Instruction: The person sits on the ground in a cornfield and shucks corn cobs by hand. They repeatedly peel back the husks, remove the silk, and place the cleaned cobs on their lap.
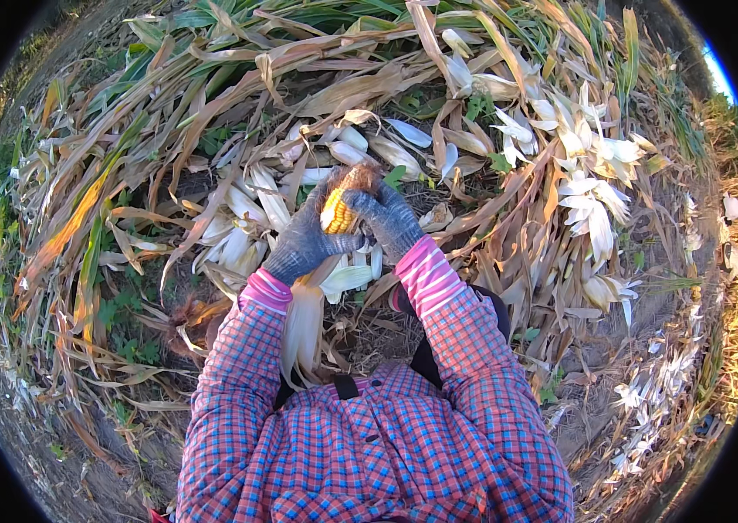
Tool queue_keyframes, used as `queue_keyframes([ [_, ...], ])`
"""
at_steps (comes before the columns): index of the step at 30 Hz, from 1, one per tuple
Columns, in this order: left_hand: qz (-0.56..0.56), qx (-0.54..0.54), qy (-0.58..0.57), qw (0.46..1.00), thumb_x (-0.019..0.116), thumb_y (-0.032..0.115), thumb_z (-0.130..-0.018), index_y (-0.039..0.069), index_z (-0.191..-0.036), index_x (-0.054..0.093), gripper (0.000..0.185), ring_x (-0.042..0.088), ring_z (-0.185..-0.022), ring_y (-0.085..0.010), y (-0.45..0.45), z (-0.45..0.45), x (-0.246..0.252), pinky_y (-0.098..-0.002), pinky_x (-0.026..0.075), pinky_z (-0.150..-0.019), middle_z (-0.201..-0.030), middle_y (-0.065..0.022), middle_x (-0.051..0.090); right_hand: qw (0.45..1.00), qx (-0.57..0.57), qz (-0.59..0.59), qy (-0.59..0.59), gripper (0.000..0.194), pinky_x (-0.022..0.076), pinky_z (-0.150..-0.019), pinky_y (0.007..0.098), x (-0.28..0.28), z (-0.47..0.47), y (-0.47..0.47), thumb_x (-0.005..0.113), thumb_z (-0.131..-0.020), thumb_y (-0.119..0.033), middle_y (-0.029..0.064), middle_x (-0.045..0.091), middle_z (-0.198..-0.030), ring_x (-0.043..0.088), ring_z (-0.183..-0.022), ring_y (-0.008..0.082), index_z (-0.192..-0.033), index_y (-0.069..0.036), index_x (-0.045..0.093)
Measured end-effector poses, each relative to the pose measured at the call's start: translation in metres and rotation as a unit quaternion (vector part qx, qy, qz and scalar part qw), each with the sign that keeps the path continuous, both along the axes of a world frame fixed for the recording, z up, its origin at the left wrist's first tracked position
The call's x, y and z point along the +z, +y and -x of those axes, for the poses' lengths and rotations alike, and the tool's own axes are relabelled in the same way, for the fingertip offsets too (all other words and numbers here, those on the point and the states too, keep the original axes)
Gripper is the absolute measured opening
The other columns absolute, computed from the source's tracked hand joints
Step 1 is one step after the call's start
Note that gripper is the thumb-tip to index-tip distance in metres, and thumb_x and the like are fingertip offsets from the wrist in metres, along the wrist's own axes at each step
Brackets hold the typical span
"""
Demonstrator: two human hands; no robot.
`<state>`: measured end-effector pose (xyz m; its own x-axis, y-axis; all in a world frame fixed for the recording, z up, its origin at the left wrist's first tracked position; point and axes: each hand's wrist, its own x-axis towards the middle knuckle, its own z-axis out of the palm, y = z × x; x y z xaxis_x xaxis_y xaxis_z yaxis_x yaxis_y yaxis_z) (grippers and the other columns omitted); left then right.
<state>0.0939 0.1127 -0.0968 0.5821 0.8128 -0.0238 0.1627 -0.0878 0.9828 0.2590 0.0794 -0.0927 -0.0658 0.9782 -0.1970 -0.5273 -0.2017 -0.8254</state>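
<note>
Between my two gloved hands is an ear of corn [341,214], its yellow kernels bare on the side facing me and brown silk [364,176] at its far tip. My left hand [307,238] in a grey knit glove is wrapped around the ear from the left, thumb across its near end. From the right, my right hand [387,219], also gloved, closes on the upper part of the ear near the silk. Pale peeled husk [303,320] hangs below the left hand toward my lap. Part of the ear is hidden by the fingers.
Cut corn stalks with dry leaves [212,98] lie in a heap ahead and to the left. Loose pale husks [594,202] are piled on the right, more husks [238,248] by my left hand. Brown corn silk [189,327] lies near my left forearm. Husk scraps [643,418] litter the soil.
</note>
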Motion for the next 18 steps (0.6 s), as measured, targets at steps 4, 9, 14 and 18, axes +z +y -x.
queue_keyframes([
  [4,0.125,-0.066,-0.129,0.982,0.089,0.021,-0.061,0.005,-0.149,0.02,0.113,0.035,-0.134,-0.0168,0.001,0.003,0.009,-0.032,0.027,-0.113,-0.148,-0.0081,0.035,0.997,-0.05,0.062,0.003,0.032,0.0429,-0.05,0.0191,-0.002,-0.001,-0.002,0.059,-0.095,-0.025,-0.0031,0.063,-0.088,0.053,-0.061,0.0031,-0.123,-0.009,0.057],
  [9,0.188,-0.093,-0.187,0.96,0.088,0.018,-0.062,0.005,-0.151,0.015,0.116,0.035,-0.134,-0.0166,-0.001,0.005,0.02,-0.0313,0.027,-0.113,-0.149,-0.0066,0.034,0.998,-0.035,0.034,0.028,0.034,0.0364,-0.043,0.017,0.0,-0.002,-0.009,0.061,-0.094,-0.027,-0.0054,0.06,-0.079,0.048,-0.053,0.0021,-0.123,-0.012,0.056],
  [14,0.187,-0.086,-0.153,0.967,0.089,0.023,-0.057,0.005,-0.15,0.022,0.116,0.041,-0.129,-0.0171,-0.002,0.007,0.008,-0.0314,0.031,-0.11,-0.144,-0.0065,0.04,0.993,0.098,-0.063,-0.008,0.057,0.0521,-0.086,0.0304,-0.001,-0.021,-0.011,0.067,-0.087,-0.032,0.0078,0.06,-0.117,0.062,-0.101,0.0176,-0.134,-0.006,0.046],
  [18,0.192,-0.15,-0.15,0.958,0.09,0.03,-0.052,0.004,-0.14,0.04,0.105,0.049,-0.118,-0.0168,-0.009,0.011,0.018,-0.0309,0.035,-0.104,-0.129,-0.0038,0.053,0.985,0.158,-0.07,0.008,0.059,0.0428,-0.061,0.0219,0.014,-0.023,-0.018,0.069,-0.085,-0.033,0.0013,0.062,-0.107,0.054,-0.073,0.0071,-0.135,-0.009,0.048],
])
